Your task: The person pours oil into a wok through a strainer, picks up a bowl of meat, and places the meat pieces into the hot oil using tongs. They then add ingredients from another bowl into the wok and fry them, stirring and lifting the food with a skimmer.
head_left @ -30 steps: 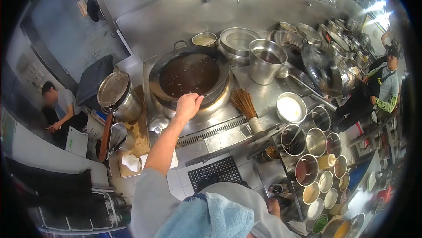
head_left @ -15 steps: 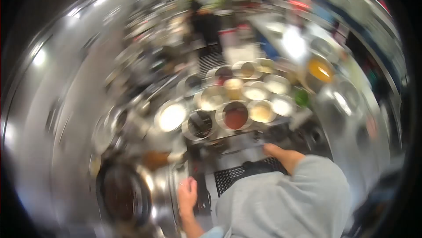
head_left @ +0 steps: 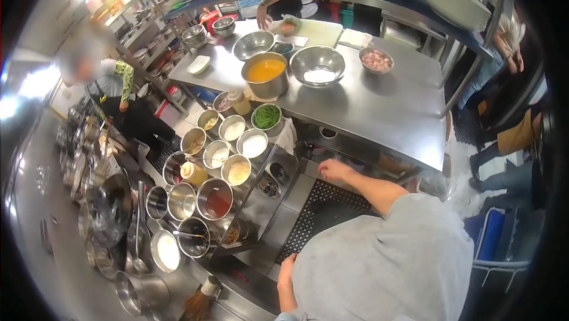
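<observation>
My right hand (head_left: pixel 335 170) hangs in front of my body above the floor, its fingers curled inward and nothing seen in them. It is nearest to the front edge of the steel table. My left hand (head_left: pixel 286 273) is low beside my grey shirt (head_left: pixel 379 262); its fingers are foreshortened and partly hidden. Left of it stands a rack of round metal containers, among them one with red sauce (head_left: pixel 215 199), one with a dark content and utensil (head_left: pixel 194 237), and one with chopped greens (head_left: pixel 267 117). A yellow squeeze bottle (head_left: pixel 193 173) stands among them.
The steel table (head_left: pixel 397 113) carries a pot of orange liquid (head_left: pixel 265 75), a metal bowl (head_left: pixel 317 66) and a bowl of pinkish pieces (head_left: pixel 376 60). A wok (head_left: pixel 112 208) and a brush (head_left: pixel 201 300) are at left. A co-worker (head_left: pixel 112 90) stands far left; others are behind and right.
My view has swung right, from the stove side to the steel table, and is sharper. My right hand has come up and away from the container rack; my left hand is closer to my body.
</observation>
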